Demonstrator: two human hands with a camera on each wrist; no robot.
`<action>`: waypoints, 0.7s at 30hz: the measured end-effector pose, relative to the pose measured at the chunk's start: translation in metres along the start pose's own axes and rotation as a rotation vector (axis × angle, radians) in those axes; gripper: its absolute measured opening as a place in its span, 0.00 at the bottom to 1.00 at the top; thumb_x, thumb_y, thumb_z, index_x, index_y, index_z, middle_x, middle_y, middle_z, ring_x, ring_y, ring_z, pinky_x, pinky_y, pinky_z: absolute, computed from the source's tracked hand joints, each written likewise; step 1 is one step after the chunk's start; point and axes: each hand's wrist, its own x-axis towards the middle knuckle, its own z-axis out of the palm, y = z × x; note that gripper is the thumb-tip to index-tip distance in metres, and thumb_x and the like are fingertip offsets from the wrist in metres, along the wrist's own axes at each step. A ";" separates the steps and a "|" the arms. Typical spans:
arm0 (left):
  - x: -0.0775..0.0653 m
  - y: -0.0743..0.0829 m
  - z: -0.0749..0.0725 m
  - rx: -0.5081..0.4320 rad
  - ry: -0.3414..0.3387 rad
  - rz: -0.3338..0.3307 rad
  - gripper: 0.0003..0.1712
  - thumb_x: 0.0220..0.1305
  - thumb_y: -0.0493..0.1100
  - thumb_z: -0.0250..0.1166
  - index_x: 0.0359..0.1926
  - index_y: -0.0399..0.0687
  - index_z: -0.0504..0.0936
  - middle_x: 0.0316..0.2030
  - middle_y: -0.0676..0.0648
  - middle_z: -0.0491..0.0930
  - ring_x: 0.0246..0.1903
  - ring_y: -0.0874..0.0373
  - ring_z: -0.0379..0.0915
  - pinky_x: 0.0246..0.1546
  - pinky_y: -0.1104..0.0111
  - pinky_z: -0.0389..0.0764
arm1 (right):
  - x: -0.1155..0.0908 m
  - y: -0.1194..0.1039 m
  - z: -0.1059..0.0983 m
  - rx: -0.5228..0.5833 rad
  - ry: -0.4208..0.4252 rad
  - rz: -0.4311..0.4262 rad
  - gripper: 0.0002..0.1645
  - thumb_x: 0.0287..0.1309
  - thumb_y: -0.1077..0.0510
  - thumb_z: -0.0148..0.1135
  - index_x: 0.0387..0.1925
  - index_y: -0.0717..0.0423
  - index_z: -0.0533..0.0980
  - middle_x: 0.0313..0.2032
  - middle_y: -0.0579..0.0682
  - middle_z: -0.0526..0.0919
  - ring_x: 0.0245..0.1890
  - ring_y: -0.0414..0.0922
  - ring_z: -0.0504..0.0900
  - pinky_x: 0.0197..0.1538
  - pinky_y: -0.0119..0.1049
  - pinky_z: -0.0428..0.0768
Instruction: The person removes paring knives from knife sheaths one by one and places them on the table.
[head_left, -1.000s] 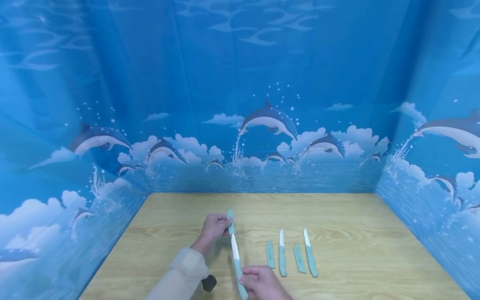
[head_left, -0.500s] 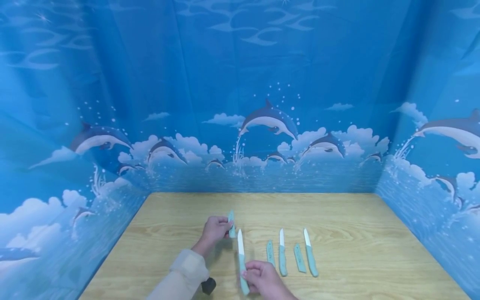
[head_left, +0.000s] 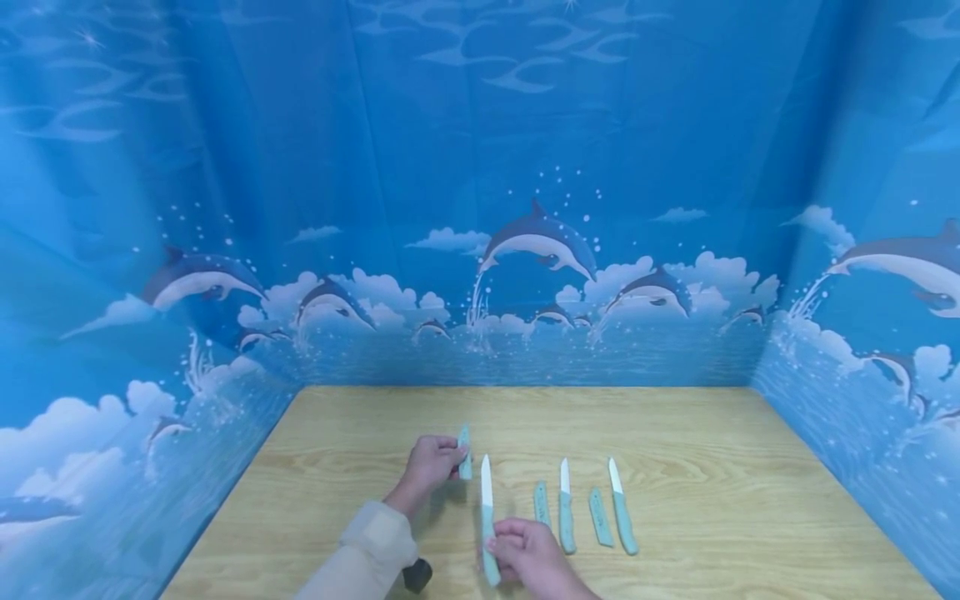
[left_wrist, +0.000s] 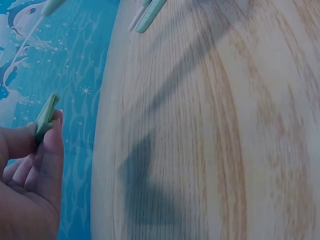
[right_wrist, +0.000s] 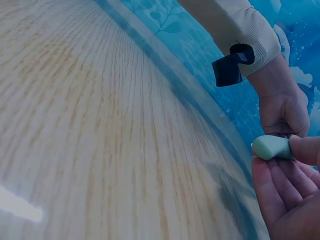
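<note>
My left hand (head_left: 433,463) pinches a mint-green knife sheath (head_left: 465,452) between thumb and fingers, its open end towards me. In the left wrist view the sheath (left_wrist: 46,116) shows edge-on at the fingertips. My right hand (head_left: 531,557) holds a knife (head_left: 488,525) by its mint handle, the white blade bare and pointing away from me, its tip just right of the sheath's near end. The right wrist view shows the butt of the knife handle (right_wrist: 272,147) between thumb and fingers. Knife and sheath are apart, both held above the table.
On the wooden table (head_left: 697,500) to the right lie two more bare knives, a nearer knife (head_left: 566,508) and a farther knife (head_left: 622,512). Beside them lie two mint sheaths, one sheath (head_left: 542,502) partly behind my right hand and another sheath (head_left: 600,518). A dolphin-print curtain (head_left: 525,350) encloses the table.
The knife has come away from the sheath's mouth, moving right and turning more upright in view. The sheath has shifted slightly right and nearer. Both hands keep their grip.
</note>
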 end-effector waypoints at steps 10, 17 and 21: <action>0.000 -0.002 0.001 0.021 0.000 0.009 0.16 0.65 0.37 0.63 0.50 0.28 0.78 0.35 0.42 0.85 0.30 0.56 0.81 0.30 0.69 0.84 | 0.002 0.004 -0.002 -0.012 0.016 -0.020 0.17 0.62 0.60 0.62 0.47 0.71 0.75 0.40 0.61 0.86 0.36 0.48 0.86 0.40 0.41 0.87; 0.001 -0.004 0.003 0.032 -0.007 -0.022 0.16 0.65 0.38 0.63 0.50 0.31 0.79 0.34 0.46 0.85 0.30 0.58 0.79 0.32 0.69 0.85 | 0.004 0.004 -0.005 -0.012 0.005 -0.026 0.25 0.63 0.59 0.62 0.53 0.76 0.71 0.42 0.63 0.85 0.40 0.51 0.86 0.42 0.41 0.87; 0.002 -0.005 0.003 0.026 -0.002 -0.023 0.17 0.66 0.38 0.63 0.51 0.30 0.78 0.33 0.46 0.84 0.29 0.58 0.79 0.31 0.69 0.85 | 0.005 0.003 -0.007 -0.002 0.001 -0.020 0.26 0.63 0.58 0.62 0.53 0.76 0.71 0.42 0.63 0.85 0.41 0.52 0.86 0.43 0.42 0.86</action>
